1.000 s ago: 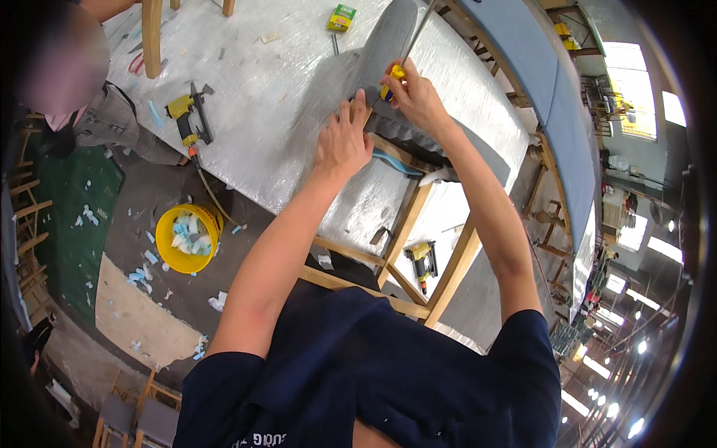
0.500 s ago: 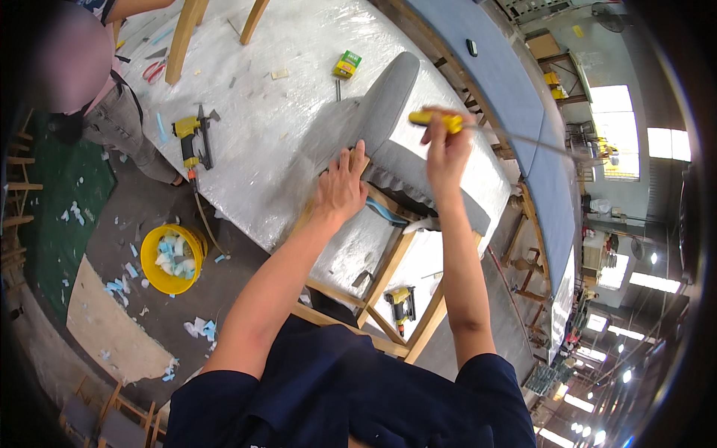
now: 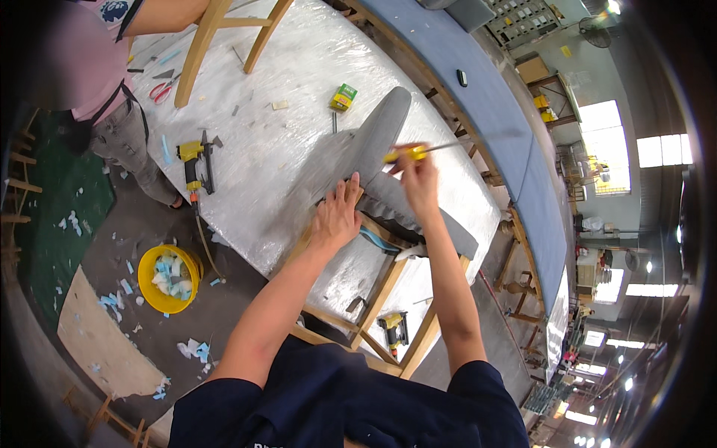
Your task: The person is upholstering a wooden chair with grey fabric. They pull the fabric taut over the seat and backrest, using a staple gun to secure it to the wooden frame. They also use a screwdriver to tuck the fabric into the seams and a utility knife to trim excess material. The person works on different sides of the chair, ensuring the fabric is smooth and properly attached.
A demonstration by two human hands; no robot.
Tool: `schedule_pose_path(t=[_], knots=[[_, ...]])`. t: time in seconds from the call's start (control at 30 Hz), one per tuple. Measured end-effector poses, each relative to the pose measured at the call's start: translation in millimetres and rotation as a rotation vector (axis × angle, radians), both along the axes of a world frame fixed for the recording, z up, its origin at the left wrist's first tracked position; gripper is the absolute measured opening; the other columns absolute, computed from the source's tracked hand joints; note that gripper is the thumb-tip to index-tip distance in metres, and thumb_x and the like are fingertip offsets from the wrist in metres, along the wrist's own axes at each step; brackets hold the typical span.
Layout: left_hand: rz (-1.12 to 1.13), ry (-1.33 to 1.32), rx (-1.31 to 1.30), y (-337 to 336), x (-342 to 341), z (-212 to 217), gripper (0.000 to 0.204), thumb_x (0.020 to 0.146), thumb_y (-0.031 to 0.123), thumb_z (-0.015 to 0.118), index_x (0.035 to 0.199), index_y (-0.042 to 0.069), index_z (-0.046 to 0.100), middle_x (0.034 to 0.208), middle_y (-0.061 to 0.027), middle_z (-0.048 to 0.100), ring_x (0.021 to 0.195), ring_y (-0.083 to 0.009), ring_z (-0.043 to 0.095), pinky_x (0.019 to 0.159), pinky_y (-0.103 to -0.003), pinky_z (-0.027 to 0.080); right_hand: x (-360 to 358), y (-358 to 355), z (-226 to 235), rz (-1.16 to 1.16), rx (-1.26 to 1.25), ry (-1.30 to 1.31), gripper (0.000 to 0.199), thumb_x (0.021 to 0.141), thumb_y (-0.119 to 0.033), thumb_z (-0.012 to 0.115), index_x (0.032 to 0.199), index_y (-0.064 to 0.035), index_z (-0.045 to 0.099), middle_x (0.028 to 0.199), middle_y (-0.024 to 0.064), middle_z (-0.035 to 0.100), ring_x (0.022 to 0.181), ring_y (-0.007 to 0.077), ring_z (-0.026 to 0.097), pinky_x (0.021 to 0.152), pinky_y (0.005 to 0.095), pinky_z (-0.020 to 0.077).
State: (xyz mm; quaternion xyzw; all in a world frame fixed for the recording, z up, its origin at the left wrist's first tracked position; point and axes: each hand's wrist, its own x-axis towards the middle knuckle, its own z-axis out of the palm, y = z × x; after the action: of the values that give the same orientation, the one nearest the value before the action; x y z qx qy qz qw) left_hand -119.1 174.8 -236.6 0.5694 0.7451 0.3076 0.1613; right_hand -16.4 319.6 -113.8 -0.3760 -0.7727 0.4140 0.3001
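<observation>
A grey upholstered chair (image 3: 382, 128) lies on the plastic-covered table in front of me, its wooden frame (image 3: 382, 290) pointing toward my body. Gathered grey fabric and a blue strip show along the frame's inner edge. My left hand (image 3: 336, 218) is closed over a wooden rail of the chair, near the corner where the padded parts meet. Raised above the padding, my right hand (image 3: 420, 178) grips the yellow handle of a screwdriver (image 3: 403, 154). Its long thin shaft points off to the right, blurred toward the tip.
On the table (image 3: 261, 160) lie a staple gun (image 3: 194, 164) with a hose, red-handled scissors (image 3: 162, 91) and a green-yellow box (image 3: 343, 97). Another staple gun (image 3: 393, 330) shows through the frame. A yellow bucket (image 3: 196, 278) of scraps stands on the floor. A person (image 3: 97, 82) works at far left.
My right hand has moved a little left and closer to my left hand, with the screwdriver in it. My left hand keeps its place on the chair. The whole view has shifted slightly.
</observation>
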Motion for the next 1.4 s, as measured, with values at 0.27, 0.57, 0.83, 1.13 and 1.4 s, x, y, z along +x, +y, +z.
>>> schedule_pose_path(t=[0.27, 0.57, 0.83, 1.13, 1.4], knots=[[-0.025, -0.048, -0.061, 5.9, 2.0, 5.0, 0.098, 0.083, 0.017, 0.073, 0.167, 0.012, 0.022, 0.15, -0.0246, 0.045, 0.118, -0.0419, 0.059, 0.091, -0.051, 0.056, 2.7, 57.6, -11.7, 0.011, -0.102, -0.073, 0.028, 0.106, -0.024, 0.065, 0.119, 0.0, 0.058, 0.098, 0.0098, 0.076, 0.067, 0.012, 0.065, 0.061, 0.0276, 0.0539], [-0.143, 0.232, 0.032, 8.6, 2.1, 0.5, 0.097, 0.086, 0.021, 0.076, 0.167, 0.03, 0.025, 0.172, -0.0222, 0.019, 0.151, -0.0433, 0.032, 0.114, -0.059, 0.036, 14.1, 39.6, 0.7, -0.031, -0.026, -0.133, 0.023, 0.106, -0.021, 0.063, 0.115, -0.0001, 0.059, 0.095, 0.0114, 0.076, 0.066, 0.0142, 0.069, 0.06, 0.0299, 0.055], [-0.11, 0.156, 0.043, 9.5, 1.3, -1.6, 0.092, 0.084, 0.017, 0.074, 0.165, 0.021, 0.032, 0.171, -0.0206, 0.023, 0.146, -0.0388, 0.038, 0.109, -0.053, 0.041, 27.9, -17.3, -16.4, -0.003, 0.037, -0.176, 0.02, 0.103, -0.018, 0.066, 0.117, -0.0042, 0.062, 0.078, 0.0118, 0.07, 0.067, 0.0181, 0.067, 0.064, 0.0335, 0.0529], [-0.1, 0.158, 0.088, 5.4, 2.6, -2.1, 0.085, 0.084, 0.015, 0.072, 0.162, 0.018, 0.039, 0.17, -0.0189, 0.028, 0.142, -0.0362, 0.043, 0.107, -0.05, 0.044, 22.2, -38.8, -10.2, -0.033, 0.185, -0.011, 0.02, 0.103, -0.015, 0.065, 0.121, -0.0055, 0.062, 0.088, 0.011, 0.073, 0.074, 0.0224, 0.07, 0.068, 0.0353, 0.0529], [-0.147, 0.153, 0.047, 7.1, 3.8, 1.7, 0.087, 0.087, 0.019, 0.072, 0.165, 0.02, 0.034, 0.172, -0.0186, 0.024, 0.138, -0.0385, 0.046, 0.105, -0.05, 0.046, 55.2, -61.5, -17.3, -0.139, -0.043, 0.051, 0.018, 0.106, -0.015, 0.062, 0.119, -0.0019, 0.059, 0.094, 0.0071, 0.074, 0.073, 0.0092, 0.062, 0.064, 0.0291, 0.0504]])
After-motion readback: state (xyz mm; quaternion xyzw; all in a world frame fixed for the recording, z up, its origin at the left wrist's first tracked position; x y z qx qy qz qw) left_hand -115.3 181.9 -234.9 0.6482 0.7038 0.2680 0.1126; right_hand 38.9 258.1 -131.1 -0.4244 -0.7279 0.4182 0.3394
